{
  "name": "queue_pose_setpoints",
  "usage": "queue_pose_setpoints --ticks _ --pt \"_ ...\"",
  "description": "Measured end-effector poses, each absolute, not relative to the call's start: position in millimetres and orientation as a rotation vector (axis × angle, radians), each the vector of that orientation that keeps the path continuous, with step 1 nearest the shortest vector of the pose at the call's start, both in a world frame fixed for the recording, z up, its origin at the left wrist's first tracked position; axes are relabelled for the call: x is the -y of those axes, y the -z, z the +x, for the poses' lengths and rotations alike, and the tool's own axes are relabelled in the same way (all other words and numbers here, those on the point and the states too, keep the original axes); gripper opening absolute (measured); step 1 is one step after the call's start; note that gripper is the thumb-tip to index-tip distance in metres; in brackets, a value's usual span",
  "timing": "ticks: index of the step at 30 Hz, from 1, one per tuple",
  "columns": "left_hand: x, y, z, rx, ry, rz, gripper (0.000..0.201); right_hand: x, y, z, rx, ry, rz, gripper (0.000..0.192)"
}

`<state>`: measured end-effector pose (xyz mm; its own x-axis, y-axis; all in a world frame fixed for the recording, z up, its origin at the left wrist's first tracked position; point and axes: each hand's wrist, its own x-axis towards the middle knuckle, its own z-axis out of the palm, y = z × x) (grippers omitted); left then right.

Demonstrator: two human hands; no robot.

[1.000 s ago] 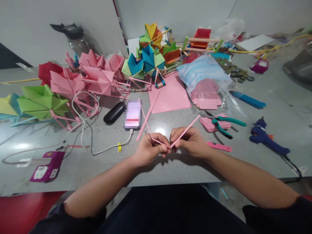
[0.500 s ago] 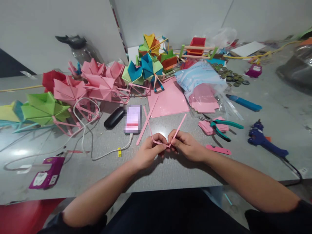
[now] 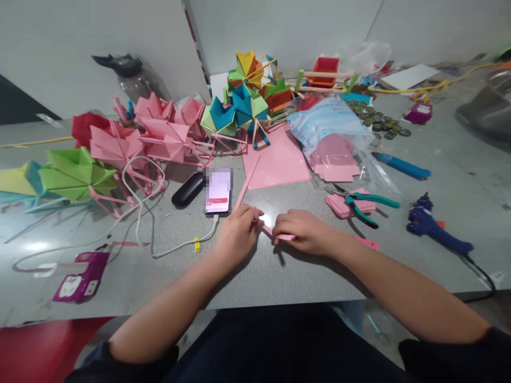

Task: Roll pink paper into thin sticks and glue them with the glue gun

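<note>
Between my hands is a narrow folded pink paper strip [image 3: 267, 230], low over the grey table. My left hand [image 3: 239, 231] is closed on its left part, the fingers curled. My right hand [image 3: 297, 229] pinches the other part, and a flat end of the strip pokes out at the thumb side. Another pink strip [image 3: 248, 181] lies slantwise beyond my left hand, partly on the pink paper sheets [image 3: 275, 165]. A phone [image 3: 219, 191] on a white cable lies just past my left hand. The fingertips of both hands are partly hidden.
At the left stand folded pink paper models [image 3: 167, 141] and a green one [image 3: 77, 173]. Teal-handled pliers [image 3: 361, 213] rest on a stack of pink pieces [image 3: 339, 206]. Farther right lie a blue glue gun [image 3: 433, 229], a blue cutter [image 3: 403, 166] and several coins [image 3: 383, 125].
Both hands have turned over the strip. Its two ends, which stood up and outward, have come down; the right end now points sideways. The view has shifted slightly.
</note>
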<state>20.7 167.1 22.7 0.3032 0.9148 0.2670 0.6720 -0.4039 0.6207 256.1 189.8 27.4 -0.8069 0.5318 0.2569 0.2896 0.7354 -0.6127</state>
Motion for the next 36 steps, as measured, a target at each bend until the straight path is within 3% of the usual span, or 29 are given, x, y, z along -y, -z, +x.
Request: queue_pose_setpoints --ticks 6,13,21,36 --pt "-169 -17 26 -1.356 -0.512 2.429 0.023 -194 -13 253 2.625 -0.649 -0.651 0.026" --pt "-163 -26 31 -1.35 -0.425 2.528 0.027 -197 -14 252 2.624 -0.718 -0.686 0.022" --pt "-160 -27 31 -1.347 -0.566 2.536 0.036 -196 -9 251 2.591 -0.713 -0.66 0.021" --pt "-158 -16 39 -1.15 -0.993 1.592 0.037 -193 -10 242 2.54 -0.812 -0.845 0.019"
